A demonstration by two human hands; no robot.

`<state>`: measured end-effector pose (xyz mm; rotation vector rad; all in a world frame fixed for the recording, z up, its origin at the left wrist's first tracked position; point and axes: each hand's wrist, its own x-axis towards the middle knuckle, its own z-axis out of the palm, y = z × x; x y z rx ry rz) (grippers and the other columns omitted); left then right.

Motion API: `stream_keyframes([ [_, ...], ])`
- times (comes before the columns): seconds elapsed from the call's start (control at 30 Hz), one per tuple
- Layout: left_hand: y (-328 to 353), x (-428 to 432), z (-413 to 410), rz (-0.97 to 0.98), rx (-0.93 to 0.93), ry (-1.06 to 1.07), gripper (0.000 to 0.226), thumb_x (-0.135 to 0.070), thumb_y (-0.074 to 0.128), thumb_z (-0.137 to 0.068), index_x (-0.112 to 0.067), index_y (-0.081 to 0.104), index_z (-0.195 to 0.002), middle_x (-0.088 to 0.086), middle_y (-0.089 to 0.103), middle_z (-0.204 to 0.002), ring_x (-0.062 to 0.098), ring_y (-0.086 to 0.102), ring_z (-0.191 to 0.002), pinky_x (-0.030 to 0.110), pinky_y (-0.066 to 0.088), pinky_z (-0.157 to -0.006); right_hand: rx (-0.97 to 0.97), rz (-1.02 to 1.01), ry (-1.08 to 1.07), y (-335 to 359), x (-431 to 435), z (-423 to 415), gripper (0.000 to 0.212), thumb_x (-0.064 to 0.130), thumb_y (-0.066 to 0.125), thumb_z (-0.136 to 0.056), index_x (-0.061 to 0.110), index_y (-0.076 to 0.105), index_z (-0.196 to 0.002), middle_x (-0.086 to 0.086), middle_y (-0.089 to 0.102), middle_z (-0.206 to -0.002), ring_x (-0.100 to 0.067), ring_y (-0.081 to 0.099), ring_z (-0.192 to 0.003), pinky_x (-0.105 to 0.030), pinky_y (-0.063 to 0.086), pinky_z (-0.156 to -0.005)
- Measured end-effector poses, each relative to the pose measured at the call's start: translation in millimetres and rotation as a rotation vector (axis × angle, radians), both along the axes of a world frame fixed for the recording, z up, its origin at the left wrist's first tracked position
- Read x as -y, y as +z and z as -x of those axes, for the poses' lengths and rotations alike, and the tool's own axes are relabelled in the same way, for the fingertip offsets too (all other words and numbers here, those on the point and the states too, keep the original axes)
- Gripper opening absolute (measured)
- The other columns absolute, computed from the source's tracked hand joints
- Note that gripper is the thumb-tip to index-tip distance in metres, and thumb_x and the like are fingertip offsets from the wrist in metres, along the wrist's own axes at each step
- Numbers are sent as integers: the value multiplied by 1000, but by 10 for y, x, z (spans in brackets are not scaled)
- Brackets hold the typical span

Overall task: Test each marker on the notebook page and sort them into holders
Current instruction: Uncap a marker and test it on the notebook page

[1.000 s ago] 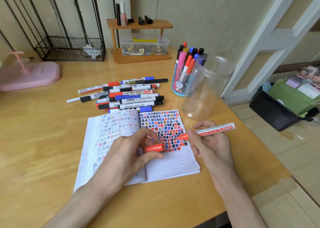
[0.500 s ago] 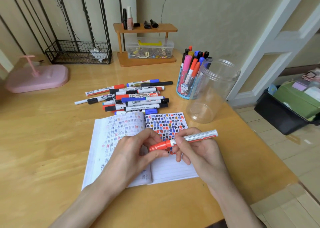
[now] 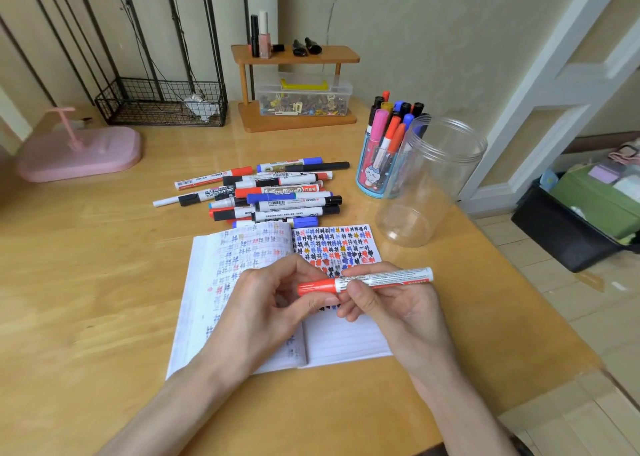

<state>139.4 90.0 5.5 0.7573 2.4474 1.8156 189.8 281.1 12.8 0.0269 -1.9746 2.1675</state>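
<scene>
Head view, status of work: I hold 1 red-capped white plastic marker (image 3: 363, 280) roughly level, just above the right page of the open lined paper notebook (image 3: 346, 341). My left hand (image 3: 263, 303) pinches the red cap between thumb and forefinger. My right hand (image 3: 391, 303) has its fingers curled round the white barrel. The cap sits on the marker, with no tip showing. Whether this marker counts as tested I cannot tell from this view.

Done, as far as shown: the upper part of the right page is covered in rows of black, blue, red and orange test marks, and the left page carries fainter marks. The blue plastic holder with a cartoon print (image 3: 372, 175), at the far right of the wooden table (image 3: 104, 299), stands full of upright markers. I judge these as sorted.

Left to do: a loose pile of assorted markers (image 3: 277, 196) lies just beyond the notebook, at least 10 by my count, in red, blue and black caps. The clear round plastic jar (image 3: 429, 182), touching or just beside the blue holder, appears empty. The lower lines of the right page are bare.

Assessment: the task is partway through, with a substantial share of markers outstanding and 1 of the 2 holders unused.
</scene>
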Motion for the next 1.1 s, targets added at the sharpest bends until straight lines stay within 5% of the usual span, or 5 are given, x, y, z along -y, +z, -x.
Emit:
stream_keyframes([
  [0.5, -63, -22, -29, 34, -23, 27, 38, -65, 70, -86, -28, 68, -92, -1, 76, -78, 30, 70, -69, 48, 55, -60, -19, -62, 4, -95, 74, 35, 15, 15, 68, -92, 1, 75, -89, -13, 75, -72, -15, 70, -67, -20, 54, -69],
  [0.73, -8, -60, -1, -41, 25, 132, 20, -49, 77, -90, -32, 67, -94, -4, 77, -84, 26, 72, -73, 51, 58, -67, 22, 70, -157, -6, 105, 70, 39, 16, 78, -84, 11, 65, -120, -11, 72, -82, -18, 65, -62, -29, 53, -62],
  [0.87, 84, -72, -31, -88, 64, 213, 16, -42, 78, -84, -29, 70, -86, -3, 76, -79, 23, 70, -68, 47, 58, -65, -127, -207, -320, -48, 71, 104, 77, 6, 81, -86, 50, 50, -141, 5, 59, -105, -16, 65, -68, -30, 54, -65],
  [1.0, 165, -138, -59, -167, 129, 201, 21, -38, 79, -83, -19, 71, -82, 3, 75, -74, 24, 68, -63, 40, 58, -63, -365, -558, -394, 5, 9, 135, 79, 3, 79, -88, 41, 47, -150, 7, 45, -125, -18, 64, -72, -25, 53, -63],
  [1.1, 218, -170, -62, -221, 162, 137, 23, -33, 78, -85, -12, 69, -82, 8, 72, -67, 15, 61, -55, 27, 51, -60, -508, -819, -346, 29, 3, 180, 55, -1, 75, -90, 33, 68, -133, 2, 42, -130, -13, 60, -79, -23, 50, -69],
])
